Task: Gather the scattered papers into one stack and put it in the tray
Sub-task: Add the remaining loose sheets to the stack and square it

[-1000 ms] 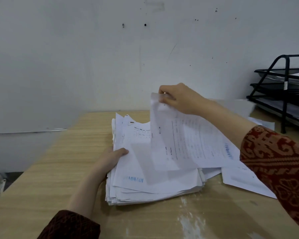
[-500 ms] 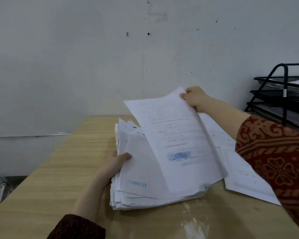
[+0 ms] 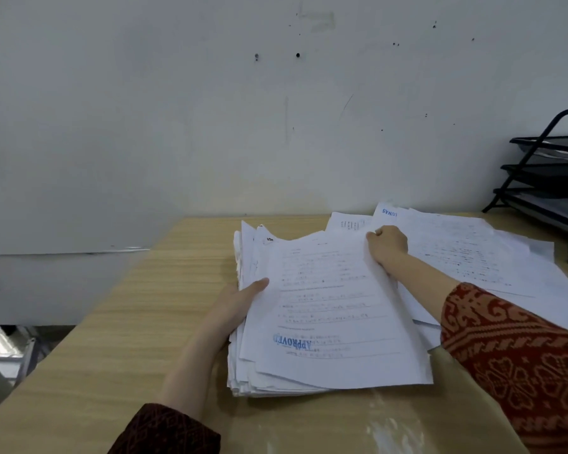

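Observation:
A thick stack of white printed papers point(image 3: 328, 322) lies on the wooden table point(image 3: 118, 339); its top sheet bears a blue APPROVED stamp. My left hand point(image 3: 240, 299) holds the stack's left edge, thumb on top. My right hand point(image 3: 387, 244) pinches the far right corner of the top sheets, which lie nearly flat on the stack. Loose scattered papers point(image 3: 473, 253) spread to the right of the stack, partly under my right arm. The black wire tray rack point(image 3: 551, 178) stands at the far right by the wall.
A plain white wall rises right behind the table. The table's left edge drops off to the floor, where grey metal objects point(image 3: 0, 355) sit at the lower left. A pale smear point(image 3: 384, 427) marks the table front.
My right hand has brought the lifted sheets down from mid-air onto the top of the stack. The left hand stays at the stack's left edge.

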Tool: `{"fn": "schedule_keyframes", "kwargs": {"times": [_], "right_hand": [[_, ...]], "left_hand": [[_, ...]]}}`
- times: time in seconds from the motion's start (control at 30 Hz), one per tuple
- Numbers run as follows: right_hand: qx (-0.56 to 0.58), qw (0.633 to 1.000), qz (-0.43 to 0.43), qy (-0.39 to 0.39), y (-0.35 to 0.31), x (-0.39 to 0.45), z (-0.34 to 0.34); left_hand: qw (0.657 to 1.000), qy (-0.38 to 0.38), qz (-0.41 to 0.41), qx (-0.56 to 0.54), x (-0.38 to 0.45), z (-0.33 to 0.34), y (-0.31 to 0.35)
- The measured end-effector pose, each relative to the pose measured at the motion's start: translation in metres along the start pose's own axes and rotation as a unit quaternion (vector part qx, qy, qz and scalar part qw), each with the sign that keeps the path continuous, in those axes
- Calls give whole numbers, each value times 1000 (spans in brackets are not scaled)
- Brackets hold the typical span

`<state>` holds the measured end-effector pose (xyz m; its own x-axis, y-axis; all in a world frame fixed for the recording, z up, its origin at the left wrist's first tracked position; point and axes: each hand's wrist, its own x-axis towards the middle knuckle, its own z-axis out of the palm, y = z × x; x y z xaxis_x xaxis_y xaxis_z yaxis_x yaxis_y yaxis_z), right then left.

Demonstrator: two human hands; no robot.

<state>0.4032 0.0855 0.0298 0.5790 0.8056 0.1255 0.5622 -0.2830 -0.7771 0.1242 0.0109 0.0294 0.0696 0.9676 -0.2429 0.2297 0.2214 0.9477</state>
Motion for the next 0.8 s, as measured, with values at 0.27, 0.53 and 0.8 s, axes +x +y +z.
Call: {"fn": "schedule_keyframes", "kwargs": {"times": [0.27, 0.53, 0.8], "right_hand": [[-100, 986, -122, -47, -8, -14, 12], [-299, 944, -117, -81, 56, -17, -50], [-247, 955, -162, -21, 75, -18, -72]], "left_hand": [[998, -23, 22, 58, 5, -4, -3], [998, -4, 29, 56, 6, 1, -5], [998, -11, 25, 57, 3, 3, -3]]}}
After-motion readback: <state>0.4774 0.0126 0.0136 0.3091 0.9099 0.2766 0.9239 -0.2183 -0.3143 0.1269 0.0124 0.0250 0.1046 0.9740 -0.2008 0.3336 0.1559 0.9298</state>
